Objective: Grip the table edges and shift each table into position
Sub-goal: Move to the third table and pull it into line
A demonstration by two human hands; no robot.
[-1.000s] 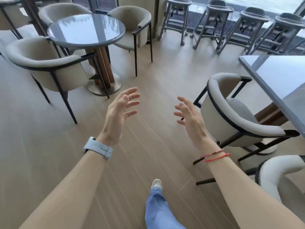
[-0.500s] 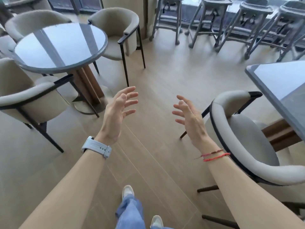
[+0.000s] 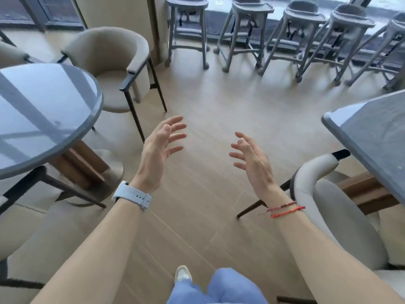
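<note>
Your left hand [image 3: 158,150] and your right hand [image 3: 252,160] are both raised in front of you over the wooden floor [image 3: 219,110], with the palms turned toward each other and a clear gap between them. The fingers of both are spread and slightly curled, and they hold nothing and touch nothing. On your left wrist there is a pale watch band [image 3: 132,195]; on your right wrist there are two thin red strings [image 3: 285,210].

To your left stands the round table, its glossy grey tabletop [image 3: 43,115] near your left forearm but apart from it. A beige chair [image 3: 114,69] stands behind it, close to its edge. To your right is the second table, with a grey tabletop [image 3: 372,137] that has a rounded corner, well apart from your right hand. A beige chair [image 3: 324,207] is pushed partly under it, just beside your right forearm. Farther away, a row of grey high chairs [image 3: 245,29] stands along the window. Below, your blue trouser leg [image 3: 219,288] and one light shoe [image 3: 183,274] are visible.
</note>
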